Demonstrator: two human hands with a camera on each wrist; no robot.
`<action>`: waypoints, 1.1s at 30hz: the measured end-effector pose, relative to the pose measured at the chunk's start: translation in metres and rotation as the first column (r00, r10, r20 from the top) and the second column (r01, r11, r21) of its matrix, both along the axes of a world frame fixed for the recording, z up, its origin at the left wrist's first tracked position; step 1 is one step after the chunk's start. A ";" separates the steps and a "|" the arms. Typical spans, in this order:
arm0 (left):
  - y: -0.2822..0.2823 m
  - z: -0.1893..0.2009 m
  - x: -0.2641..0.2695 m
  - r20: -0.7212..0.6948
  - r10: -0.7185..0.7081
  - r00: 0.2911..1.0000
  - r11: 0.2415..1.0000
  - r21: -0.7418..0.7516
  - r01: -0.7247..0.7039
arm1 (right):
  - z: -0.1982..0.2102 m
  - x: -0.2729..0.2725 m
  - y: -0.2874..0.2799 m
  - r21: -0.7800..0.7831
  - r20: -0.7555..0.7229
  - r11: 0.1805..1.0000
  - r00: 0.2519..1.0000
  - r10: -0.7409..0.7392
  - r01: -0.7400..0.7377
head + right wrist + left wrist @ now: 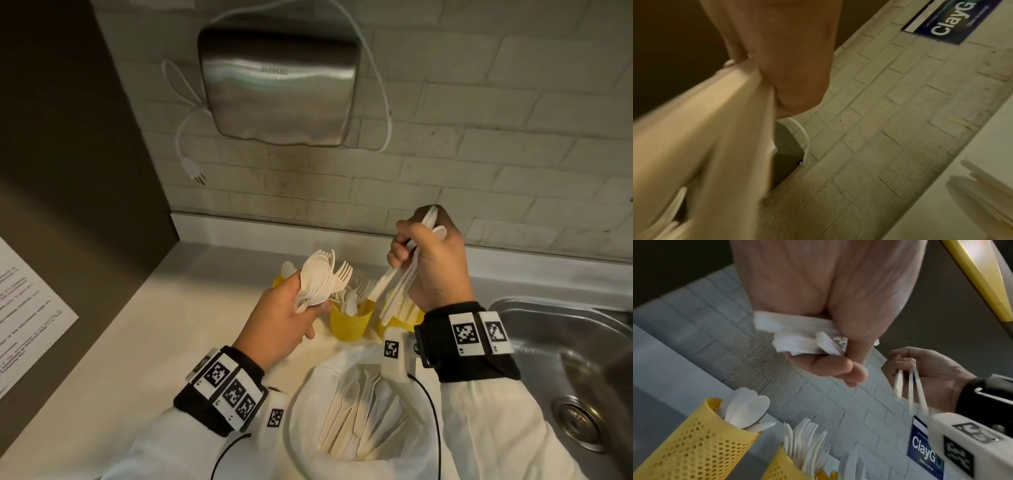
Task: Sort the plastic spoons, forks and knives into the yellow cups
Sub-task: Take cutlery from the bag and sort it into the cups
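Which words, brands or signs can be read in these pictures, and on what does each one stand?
"AIKE": on the steel hand dryer.
"ClayG", cut off: on the blue wall sign; its smaller lines are too blurred to read.
Paper sheet: printed text, too small to read.
Wristband markers: square patterns, no words.

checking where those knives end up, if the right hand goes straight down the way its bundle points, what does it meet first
Probably the rightmost yellow cup: the right hand grips a bundle of knives whose lower ends hang at that cup, beside the fork cup. Depth is unclear, so they may already be inside.
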State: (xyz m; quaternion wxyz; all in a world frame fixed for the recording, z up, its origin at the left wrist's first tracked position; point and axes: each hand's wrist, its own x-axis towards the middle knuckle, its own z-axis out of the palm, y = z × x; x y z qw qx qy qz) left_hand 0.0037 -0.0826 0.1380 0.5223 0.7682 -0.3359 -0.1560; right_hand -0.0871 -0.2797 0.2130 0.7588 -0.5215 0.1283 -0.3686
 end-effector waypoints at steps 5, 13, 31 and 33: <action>0.001 -0.004 0.007 0.191 0.058 0.980 0.997 0.038 -0.067 | 0.002 -0.002 0.009 -0.577 -0.194 0.816 0.976 -0.100 -0.031; 0.003 -0.009 0.016 0.464 0.047 0.885 0.971 0.188 -0.150 | -0.007 0.004 0.026 -0.899 -0.313 0.336 0.949 -0.040 -0.282; 0.006 -0.001 0.014 0.426 0.021 0.905 0.961 0.241 -0.136 | -0.014 0.015 0.023 -0.938 -0.300 0.196 0.952 -0.056 -0.284; 0.007 -0.002 0.014 0.433 0.013 0.901 0.960 0.247 -0.132 | -0.014 0.016 0.020 -0.924 -0.336 0.209 0.940 -0.051 -0.319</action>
